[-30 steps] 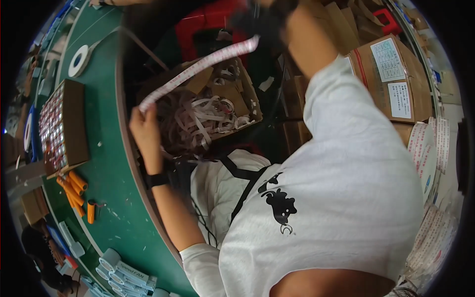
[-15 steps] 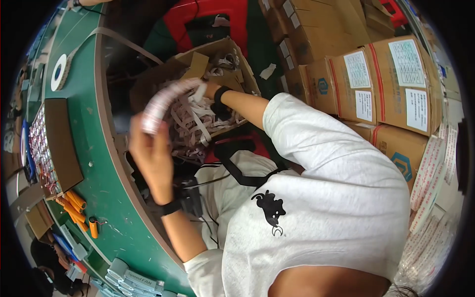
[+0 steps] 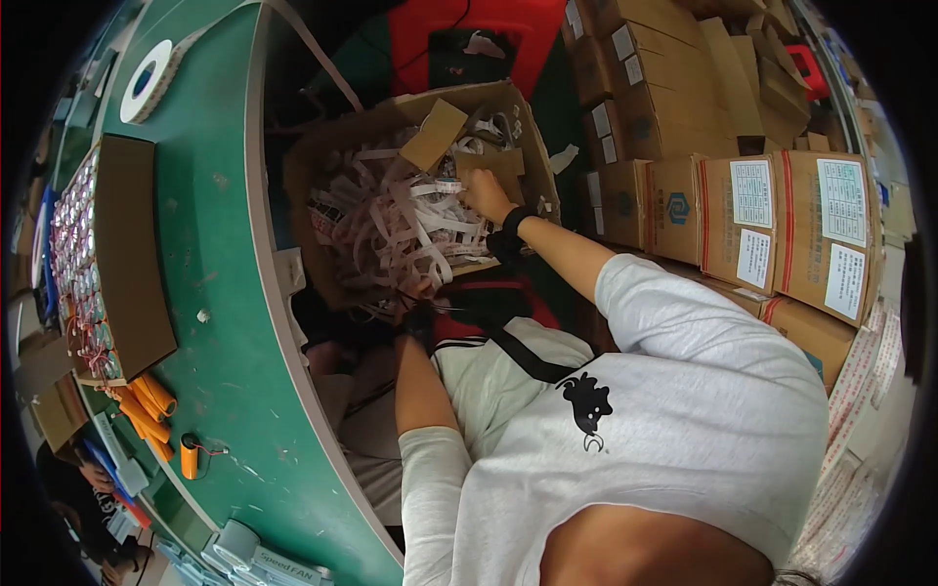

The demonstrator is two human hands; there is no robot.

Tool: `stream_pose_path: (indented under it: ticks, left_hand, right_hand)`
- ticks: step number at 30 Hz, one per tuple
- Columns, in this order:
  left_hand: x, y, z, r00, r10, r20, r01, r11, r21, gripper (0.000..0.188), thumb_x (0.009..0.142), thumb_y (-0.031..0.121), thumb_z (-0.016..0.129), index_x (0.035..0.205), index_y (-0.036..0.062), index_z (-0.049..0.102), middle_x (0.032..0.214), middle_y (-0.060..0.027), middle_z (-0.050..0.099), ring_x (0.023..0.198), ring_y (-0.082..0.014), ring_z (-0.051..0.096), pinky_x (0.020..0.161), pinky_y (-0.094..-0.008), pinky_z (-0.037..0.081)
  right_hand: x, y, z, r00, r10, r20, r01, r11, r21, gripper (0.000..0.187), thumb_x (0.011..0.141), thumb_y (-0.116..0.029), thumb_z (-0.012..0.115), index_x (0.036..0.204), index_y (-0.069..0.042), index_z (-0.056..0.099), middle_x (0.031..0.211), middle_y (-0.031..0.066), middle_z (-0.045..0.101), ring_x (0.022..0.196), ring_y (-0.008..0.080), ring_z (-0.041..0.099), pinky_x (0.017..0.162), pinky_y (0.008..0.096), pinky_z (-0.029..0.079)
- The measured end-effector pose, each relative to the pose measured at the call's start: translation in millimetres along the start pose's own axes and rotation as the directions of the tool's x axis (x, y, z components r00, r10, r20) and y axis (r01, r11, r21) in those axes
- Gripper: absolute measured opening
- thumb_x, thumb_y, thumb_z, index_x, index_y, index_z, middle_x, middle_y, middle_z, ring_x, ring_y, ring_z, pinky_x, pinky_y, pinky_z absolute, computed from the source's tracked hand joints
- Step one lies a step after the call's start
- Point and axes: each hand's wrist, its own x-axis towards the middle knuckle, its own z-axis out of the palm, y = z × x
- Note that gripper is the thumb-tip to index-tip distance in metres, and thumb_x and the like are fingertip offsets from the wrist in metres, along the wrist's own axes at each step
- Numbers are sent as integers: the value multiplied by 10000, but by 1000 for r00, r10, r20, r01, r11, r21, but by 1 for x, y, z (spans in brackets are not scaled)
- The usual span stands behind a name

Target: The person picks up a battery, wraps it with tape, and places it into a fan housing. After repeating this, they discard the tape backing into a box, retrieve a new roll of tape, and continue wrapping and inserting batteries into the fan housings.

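An open cardboard box (image 3: 528,127) on the floor in front of me is full of tangled white paper strips (image 3: 401,230). My right hand (image 3: 485,195), with a black band on its wrist, reaches into the box, its fingers curled into the strips at the pile's right side. My left forearm runs up from my lap to the box's near edge. My left hand (image 3: 414,305) is mostly buried under the overhanging strips, so its fingers do not show. A folded piece of brown cardboard (image 3: 433,134) lies on top of the pile.
A curved green table (image 3: 234,322) fills the left. On it stand a brown tray of round cells (image 3: 103,259), several orange cylinders (image 3: 147,402) and a tape roll (image 3: 147,66). Labelled cardboard cartons (image 3: 762,220) are stacked at the right. A red object (image 3: 459,39) stands behind the box.
A second ago both hands held a long white strip stretched above the box. They came down with it, and now the right hand is in the pile and the left at the box's near edge.
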Motion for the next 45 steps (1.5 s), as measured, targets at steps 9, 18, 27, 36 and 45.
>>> stream_pose_path:
  ticks: [9, 18, 27, 36, 45]
  left_hand:
    - [-52, 112, 125, 985, 136, -103, 30, 454, 890, 306, 799, 257, 627, 971, 7, 590, 890, -52, 594, 768, -179, 562, 715, -300, 447]
    - [-139, 250, 226, 783, 585, -212, -325, 675, 662, 309, 805, 167, 598, 1064, 4, 553, 1035, -90, 576, 943, -183, 540, 870, -285, 400]
    - [-70, 173, 267, 990, -117, -80, 98, 972, -213, 262, 837, 245, 613, 1038, 79, 588, 924, -23, 586, 831, -113, 555, 742, -293, 463]
    - [-69, 175, 248, 996, 8, -88, 8, 983, 184, 294, 847, 280, 604, 1017, 42, 580, 923, -64, 626, 767, -156, 595, 669, -283, 478]
    - [-56, 214, 277, 972, 234, -26, -80, 432, 898, 700, 771, 310, 692, 1277, -52, 371, 1158, -166, 538, 1046, -238, 514, 861, -297, 410]
  right_hand:
    - [4, -10, -4, 990, 126, -69, -138, 966, -220, 170, 656, -80, 680, 656, 61, 587, 638, 239, 584, 631, 395, 582, 594, 438, 472]
    - [-7, -31, -54, 985, -134, 107, 148, 979, -139, 134, 686, -3, 615, 815, 26, 638, 735, 182, 615, 771, 347, 597, 748, 403, 458]
    - [-52, -107, -52, 877, -407, 254, 405, 912, 63, 232, 728, -54, 617, 960, -56, 638, 1006, 149, 542, 1032, 345, 482, 848, 372, 421]
    - [-93, -136, -61, 939, -286, 192, 254, 951, 176, 202, 739, -114, 630, 928, -44, 626, 915, 156, 585, 922, 318, 552, 812, 368, 449]
    - [-91, -127, 21, 641, -257, 723, 385, 923, -13, 198, 777, -176, 612, 897, -19, 609, 917, 184, 612, 866, 339, 585, 721, 405, 475]
